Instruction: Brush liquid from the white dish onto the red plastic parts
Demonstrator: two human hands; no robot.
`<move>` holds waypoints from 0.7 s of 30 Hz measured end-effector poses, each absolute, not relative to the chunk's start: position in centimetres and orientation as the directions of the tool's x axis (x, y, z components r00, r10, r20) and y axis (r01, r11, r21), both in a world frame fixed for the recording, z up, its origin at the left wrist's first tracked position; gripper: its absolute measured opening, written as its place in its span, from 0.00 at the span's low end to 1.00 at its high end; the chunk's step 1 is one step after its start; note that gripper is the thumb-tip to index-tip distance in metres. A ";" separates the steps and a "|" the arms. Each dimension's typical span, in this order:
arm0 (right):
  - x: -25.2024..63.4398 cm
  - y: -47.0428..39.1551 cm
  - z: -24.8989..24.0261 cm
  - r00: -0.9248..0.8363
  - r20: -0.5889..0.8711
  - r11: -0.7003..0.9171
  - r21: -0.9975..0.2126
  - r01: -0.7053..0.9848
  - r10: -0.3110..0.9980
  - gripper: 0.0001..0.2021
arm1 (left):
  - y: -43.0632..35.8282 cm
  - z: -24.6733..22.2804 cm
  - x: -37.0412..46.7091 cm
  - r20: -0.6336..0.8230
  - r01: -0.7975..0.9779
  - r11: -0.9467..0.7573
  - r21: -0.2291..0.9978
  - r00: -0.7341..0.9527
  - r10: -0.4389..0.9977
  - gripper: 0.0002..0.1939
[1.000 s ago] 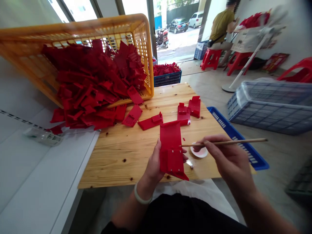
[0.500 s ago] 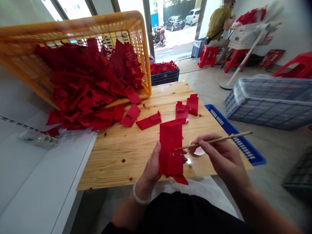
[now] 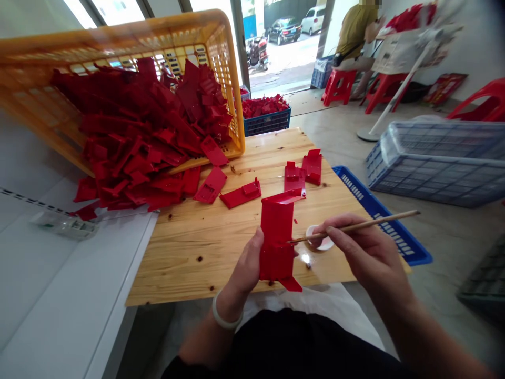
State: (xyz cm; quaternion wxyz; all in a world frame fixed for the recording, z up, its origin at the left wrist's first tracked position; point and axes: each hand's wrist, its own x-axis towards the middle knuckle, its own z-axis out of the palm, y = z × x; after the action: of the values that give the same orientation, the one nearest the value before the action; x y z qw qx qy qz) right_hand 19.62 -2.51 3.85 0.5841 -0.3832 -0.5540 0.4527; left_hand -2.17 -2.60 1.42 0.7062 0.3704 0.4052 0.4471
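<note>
My left hand (image 3: 248, 263) is closed on the lower left edge of a red plastic part (image 3: 277, 226), a flat panel with a bent flap at its top and a tab at the bottom. The far fingers are mostly hidden behind the panel. A thin wooden paintbrush (image 3: 355, 226) is pinched in my right hand (image 3: 366, 250), its tip at the panel's right side, touching or very near it. Just beyond my right fingers, a small white dish (image 3: 326, 244) with something pinkish in it sits on the wooden table (image 3: 185, 237), partly covered by the hand.
A tilted yellow crate (image 3: 238, 105) spills red parts (image 3: 150, 131) at the left. Several loose red parts (image 3: 241, 195) lie on the table. A blue basket (image 3: 418, 257) stands beyond the right edge, with a grey-blue crate (image 3: 434, 168) further out. A person (image 3: 357, 31) sits in the background.
The red part has turned slightly in my left hand, so its lower raised section and studs show less. The brush has shifted a little to the right with my right hand.
</note>
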 end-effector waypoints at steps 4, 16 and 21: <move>19.7 -2.8 4.6 -0.063 0.429 0.433 -0.898 0.076 0.901 0.04 | -2.6 1.8 -2.1 -0.119 -0.166 0.156 0.974 0.214 0.970 0.37; 18.5 -2.6 5.2 -0.092 0.560 0.554 -0.758 0.344 0.824 0.03 | -2.5 1.5 -2.4 -0.070 -0.049 0.083 0.995 0.219 0.973 0.35; 18.3 -2.7 5.1 -0.120 0.557 0.562 -0.759 0.328 0.822 0.02 | -2.5 1.7 -2.3 -0.082 -0.115 0.107 0.988 0.202 0.976 0.32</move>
State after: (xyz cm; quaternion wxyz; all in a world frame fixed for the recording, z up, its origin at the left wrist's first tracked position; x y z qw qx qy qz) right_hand 18.25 -2.72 5.11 0.5258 -0.4047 -0.7105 0.2345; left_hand -2.35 -2.51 1.70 0.6006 0.4901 0.4391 0.4542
